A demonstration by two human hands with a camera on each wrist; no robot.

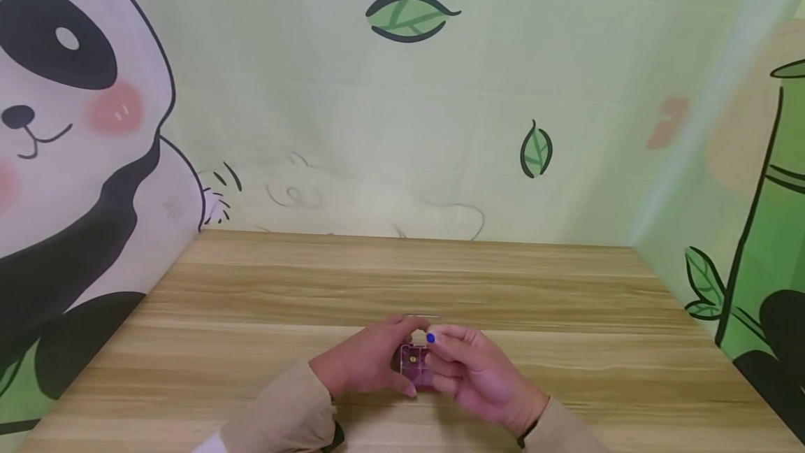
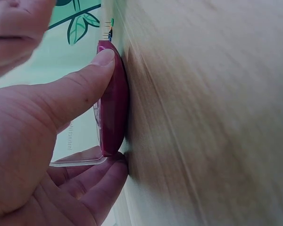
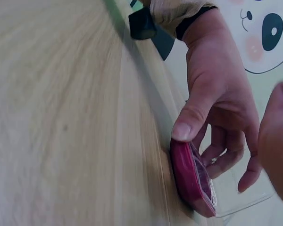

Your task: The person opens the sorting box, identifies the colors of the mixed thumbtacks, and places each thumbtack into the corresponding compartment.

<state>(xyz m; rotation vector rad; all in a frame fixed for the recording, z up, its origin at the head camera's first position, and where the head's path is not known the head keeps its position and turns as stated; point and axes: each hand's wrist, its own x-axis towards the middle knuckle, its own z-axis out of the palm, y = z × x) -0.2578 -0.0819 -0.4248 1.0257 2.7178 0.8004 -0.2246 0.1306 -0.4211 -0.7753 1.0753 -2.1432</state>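
A small magenta compartment case (image 1: 413,371) lies on the wooden table, its clear lid (image 2: 78,163) raised on the far side. My left hand (image 1: 374,358) holds the case from the left, thumb on the near edge (image 2: 115,108) and fingers round behind near the lid. A small yellow piece (image 1: 412,359) sits in one of the divided compartments. Above the case's right side, my right hand (image 1: 472,372) pinches a small blue round-ended piece (image 1: 430,338) between thumb and forefinger. The right hand covers part of the case in the head view.
The wooden table (image 1: 283,278) reaches back to a printed cloth wall (image 1: 314,89) with a panda and leaves. Beyond the case in the left wrist view are small green and dark bits (image 2: 110,30) with thin prongs. A black wrist strap (image 3: 141,23) shows near the left sleeve.
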